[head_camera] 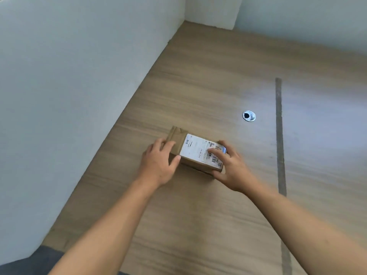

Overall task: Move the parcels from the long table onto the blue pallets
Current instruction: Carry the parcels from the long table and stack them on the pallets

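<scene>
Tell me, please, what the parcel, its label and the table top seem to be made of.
The parcel looks like matte brown cardboard, by its folded flap. Its label: white paper with printed barcodes. The table top: wood grain with soft sheen, perhaps laminate.

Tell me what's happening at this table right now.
A person grips a small cardboard parcel with both hands: the left hand on its bare end, the right hand over the end with the white shipping label. The parcel appears to rest on the wooden table, near a metal cable grommet.
</scene>
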